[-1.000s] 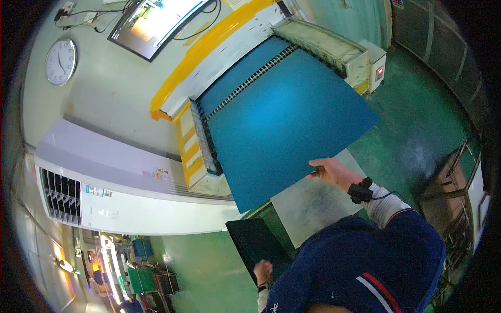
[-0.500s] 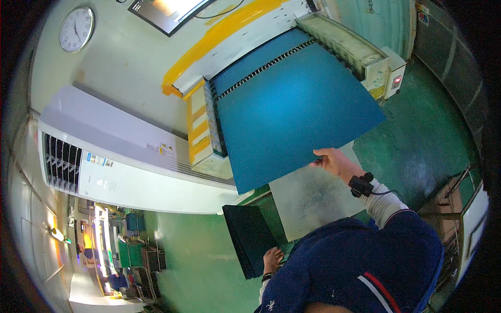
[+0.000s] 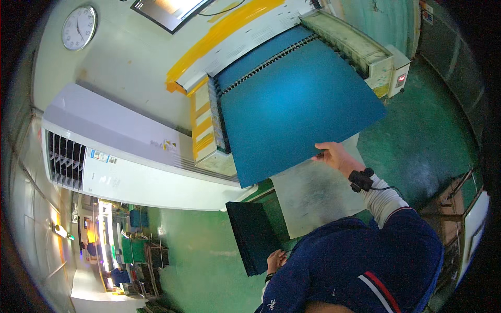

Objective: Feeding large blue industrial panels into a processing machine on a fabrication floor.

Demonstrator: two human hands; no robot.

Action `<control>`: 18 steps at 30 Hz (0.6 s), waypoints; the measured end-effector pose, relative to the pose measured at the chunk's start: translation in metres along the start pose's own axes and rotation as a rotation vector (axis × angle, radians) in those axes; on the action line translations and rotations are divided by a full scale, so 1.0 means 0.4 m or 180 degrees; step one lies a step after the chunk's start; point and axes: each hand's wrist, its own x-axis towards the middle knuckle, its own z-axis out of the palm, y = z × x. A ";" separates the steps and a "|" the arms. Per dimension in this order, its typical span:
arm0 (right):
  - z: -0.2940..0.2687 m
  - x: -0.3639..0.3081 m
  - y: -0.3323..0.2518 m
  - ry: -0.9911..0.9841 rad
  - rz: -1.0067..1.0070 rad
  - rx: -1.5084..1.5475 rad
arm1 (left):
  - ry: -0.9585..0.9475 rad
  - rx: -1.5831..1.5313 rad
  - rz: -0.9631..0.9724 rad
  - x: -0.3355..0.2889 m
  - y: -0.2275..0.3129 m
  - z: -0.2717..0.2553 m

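Note:
A large flat blue panel [image 3: 297, 109] lies on the rollers of a machine [image 3: 360, 47], its near edge sticking out toward me. My right hand [image 3: 336, 158] pinches this near edge between thumb and fingers, right of its middle. Low in the view, my left hand [image 3: 275, 259] is beside the right side of a stack of dark panels [image 3: 253, 237]. Its fingers are curled together; whether they grip a panel's edge is too small to make out. A pale grey board with dark smudges [image 3: 315, 195] lies below the blue panel, partly hidden by it and my body.
A white air conditioner [image 3: 141, 156] stands close on the left of the machine. The machine's left side has yellow-striped guarding [image 3: 203, 125], and a small control box [image 3: 399, 73] is on its right. At lower right is a metal-framed rack [image 3: 454, 203]. Green floor [image 3: 193, 245] shows around.
The blue panel has moved slightly farther into the machine, with my right hand still at its edge. My left hand's fingers have drawn closer together beside the dark stack.

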 end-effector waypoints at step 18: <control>0.022 0.037 -0.024 -0.0333 -0.0220 -0.0132 | 0.0492 -0.0268 -0.0382 -0.026 -0.008 0.001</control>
